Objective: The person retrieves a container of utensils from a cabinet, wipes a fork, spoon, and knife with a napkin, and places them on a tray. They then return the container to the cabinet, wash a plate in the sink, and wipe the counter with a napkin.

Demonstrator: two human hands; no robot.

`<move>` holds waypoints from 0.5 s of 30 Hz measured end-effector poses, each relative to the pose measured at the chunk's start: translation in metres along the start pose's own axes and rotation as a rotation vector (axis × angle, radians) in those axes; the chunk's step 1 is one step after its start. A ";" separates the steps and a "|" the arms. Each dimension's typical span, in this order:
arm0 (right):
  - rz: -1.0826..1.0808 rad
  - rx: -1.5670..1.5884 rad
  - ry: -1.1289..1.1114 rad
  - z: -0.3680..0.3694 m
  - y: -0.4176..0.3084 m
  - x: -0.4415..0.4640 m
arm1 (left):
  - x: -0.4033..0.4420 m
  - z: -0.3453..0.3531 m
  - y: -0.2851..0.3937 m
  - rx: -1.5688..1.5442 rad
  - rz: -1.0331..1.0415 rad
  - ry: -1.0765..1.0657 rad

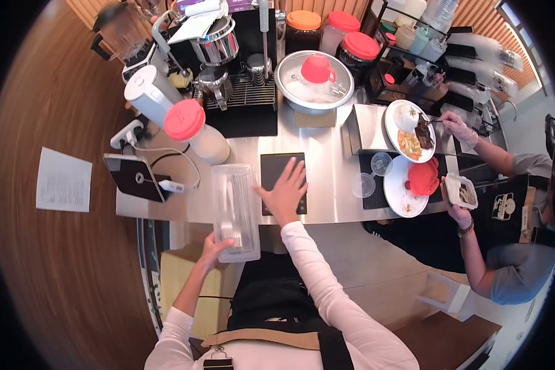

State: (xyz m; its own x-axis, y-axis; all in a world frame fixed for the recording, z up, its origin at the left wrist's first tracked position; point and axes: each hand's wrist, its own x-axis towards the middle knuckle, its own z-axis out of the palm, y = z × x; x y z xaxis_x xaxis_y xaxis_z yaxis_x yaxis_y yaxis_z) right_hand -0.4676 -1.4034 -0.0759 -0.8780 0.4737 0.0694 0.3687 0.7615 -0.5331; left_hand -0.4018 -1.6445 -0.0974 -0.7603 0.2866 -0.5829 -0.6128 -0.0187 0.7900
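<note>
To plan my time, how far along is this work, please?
Looks done: the flat black pad lies on the steel counter. In progress: the left hand holds the long clear plastic box; the right hand spreads over the pad. Perhaps left: fully placing the box; it overhangs the counter's edge.

I can't make out a single word from where I stand; the white paper sheet (64,179) on the brown wooden surface carries lines of print too faint to read; the purple box (237,5) at the top edge bears small pale lettering, just as illegible; over on the right, a white emblem (504,206) on the co-worker's black cloth apron (484,216) has marks too small to tell.
</note>
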 end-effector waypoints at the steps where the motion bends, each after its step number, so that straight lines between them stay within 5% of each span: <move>1: 0.050 -0.043 -0.001 -0.001 0.003 0.003 | 0.006 -0.001 0.001 0.003 -0.002 -0.024; 3: 0.214 -0.032 -0.029 -0.010 0.014 0.004 | 0.016 -0.004 0.001 -0.009 -0.025 -0.088; 7: 0.051 -0.175 -0.099 -0.003 -0.002 0.004 | 0.036 0.000 0.007 0.043 -0.027 -0.141; 10: 0.184 -0.073 -0.107 -0.001 0.002 0.007 | 0.045 -0.004 0.014 0.043 -0.039 -0.148; 15: 0.094 -0.085 -0.075 -0.014 0.005 0.017 | 0.058 -0.013 0.027 0.013 -0.087 -0.234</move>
State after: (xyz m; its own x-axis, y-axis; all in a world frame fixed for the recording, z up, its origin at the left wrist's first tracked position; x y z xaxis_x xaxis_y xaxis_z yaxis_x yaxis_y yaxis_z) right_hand -0.4758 -1.3850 -0.0656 -0.8575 0.5127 -0.0429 0.4723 0.7513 -0.4610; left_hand -0.4650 -1.6413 -0.1126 -0.6334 0.5003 -0.5904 -0.6699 0.0274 0.7419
